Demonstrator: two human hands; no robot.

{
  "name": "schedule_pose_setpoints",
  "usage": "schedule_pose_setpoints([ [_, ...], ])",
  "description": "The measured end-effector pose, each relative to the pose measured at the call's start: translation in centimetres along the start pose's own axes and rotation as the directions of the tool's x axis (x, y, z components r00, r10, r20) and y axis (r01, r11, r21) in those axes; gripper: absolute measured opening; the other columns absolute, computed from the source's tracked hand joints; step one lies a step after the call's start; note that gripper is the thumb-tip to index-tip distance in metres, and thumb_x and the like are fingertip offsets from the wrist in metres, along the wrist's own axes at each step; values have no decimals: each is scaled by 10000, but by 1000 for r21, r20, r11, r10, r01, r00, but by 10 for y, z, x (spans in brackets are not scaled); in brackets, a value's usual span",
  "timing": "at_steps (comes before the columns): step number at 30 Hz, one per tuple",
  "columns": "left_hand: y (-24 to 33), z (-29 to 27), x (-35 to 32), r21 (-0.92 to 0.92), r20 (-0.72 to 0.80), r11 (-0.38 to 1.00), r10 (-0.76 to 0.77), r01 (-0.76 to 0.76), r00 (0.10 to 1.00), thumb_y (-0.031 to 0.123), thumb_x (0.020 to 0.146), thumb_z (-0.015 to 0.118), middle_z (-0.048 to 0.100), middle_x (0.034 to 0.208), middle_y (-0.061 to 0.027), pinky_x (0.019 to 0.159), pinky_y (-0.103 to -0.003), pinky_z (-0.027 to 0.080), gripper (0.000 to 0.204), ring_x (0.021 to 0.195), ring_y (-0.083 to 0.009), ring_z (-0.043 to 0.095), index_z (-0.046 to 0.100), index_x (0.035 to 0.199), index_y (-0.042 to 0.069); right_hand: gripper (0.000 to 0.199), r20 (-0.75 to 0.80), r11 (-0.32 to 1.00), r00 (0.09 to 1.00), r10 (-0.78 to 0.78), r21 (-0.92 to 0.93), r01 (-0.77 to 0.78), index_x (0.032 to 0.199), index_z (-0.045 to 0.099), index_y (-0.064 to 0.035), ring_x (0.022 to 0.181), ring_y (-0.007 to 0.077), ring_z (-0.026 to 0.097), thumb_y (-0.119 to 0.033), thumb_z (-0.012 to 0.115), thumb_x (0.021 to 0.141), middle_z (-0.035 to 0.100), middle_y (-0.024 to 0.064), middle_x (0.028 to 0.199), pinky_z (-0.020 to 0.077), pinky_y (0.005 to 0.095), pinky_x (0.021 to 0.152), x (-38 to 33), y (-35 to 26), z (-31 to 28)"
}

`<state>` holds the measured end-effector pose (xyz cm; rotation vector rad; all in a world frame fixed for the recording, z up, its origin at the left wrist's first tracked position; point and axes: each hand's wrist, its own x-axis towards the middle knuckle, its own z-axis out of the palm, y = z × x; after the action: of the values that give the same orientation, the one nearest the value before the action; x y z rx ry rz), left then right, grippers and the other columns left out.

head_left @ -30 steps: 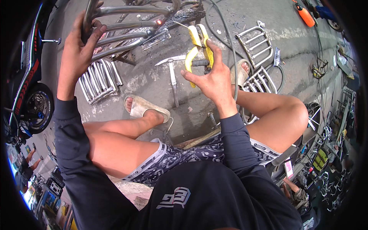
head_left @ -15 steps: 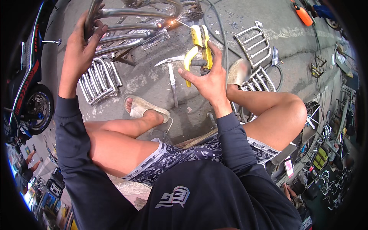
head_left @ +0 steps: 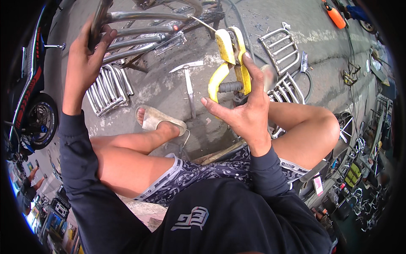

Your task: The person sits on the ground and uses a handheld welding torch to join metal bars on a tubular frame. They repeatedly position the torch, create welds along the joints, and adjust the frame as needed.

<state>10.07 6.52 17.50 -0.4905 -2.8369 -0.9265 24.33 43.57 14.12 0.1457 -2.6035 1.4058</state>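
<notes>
My left hand (head_left: 88, 55) is closed around the upright tube of a shiny bent metal frame (head_left: 146, 16). Several curved tubes run rightward from that grip, and a small spot on one tube end glows orange. My right hand (head_left: 250, 112) holds a yellow welding electrode holder (head_left: 226, 45), thumb and fingers around its levers. From its jaws a thin welding rod (head_left: 203, 23) points up and left; its tip is close to a tube, and I cannot tell whether they touch. Below the frame, a chipping hammer (head_left: 189, 82) lies on the ground.
Bundled bent tubes (head_left: 109, 91) lie left of my feet. Metal racks (head_left: 280, 51) rest on the ground at right, near a cable (head_left: 246, 36). A dark, charred-looking support (head_left: 207, 17) stands under the frame. A motorcycle (head_left: 36, 114) is at far left, an orange bottle (head_left: 334, 16) at upper right.
The bright welding spark has gone, leaving one glowing spot. My right hand with the electrode holder has moved right and slightly down, drawing the rod away. My left hand stays on the frame.
</notes>
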Motion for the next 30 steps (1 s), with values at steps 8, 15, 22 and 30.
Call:
schedule_pose_setpoints([
  [8,11,3,-5,-54,-5,999,4,-4,1000,223,1059,768,792,1227,-160,1016,-368,572,565,1148,-194,749,587,1579,97,1121,14,995,996,93,-47,-92,1593,447,-11,1341,378,672,-280,1048,686,630,277,1492,523,458,1155,8,-14,-2],
  [15,19,5,-7,9,11,999,-47,47,999,167,1087,727,778,1157,-88,925,-319,558,425,1041,-132,694,631,1475,21,1105,33,992,994,102,-71,-100,1583,453,-11,1331,381,681,-300,1044,695,637,275,1489,537,469,1136,12,-17,1],
  [22,23,5,-6,8,20,990,-141,141,990,217,1088,737,779,1140,-96,904,-317,561,452,1013,-132,697,632,1485,29,1098,30,993,994,103,-52,-101,1587,448,-23,1278,386,708,-308,1038,706,675,283,1418,552,471,1104,14,-15,1],
  [30,21,6,-6,33,6,999,-32,32,999,233,1093,731,787,1178,-120,944,-337,564,438,1026,-143,701,639,1460,12,1092,27,997,998,63,-47,-61,1586,455,-22,1251,379,721,-317,1037,711,693,275,1389,563,473,1089,16,-10,3],
])
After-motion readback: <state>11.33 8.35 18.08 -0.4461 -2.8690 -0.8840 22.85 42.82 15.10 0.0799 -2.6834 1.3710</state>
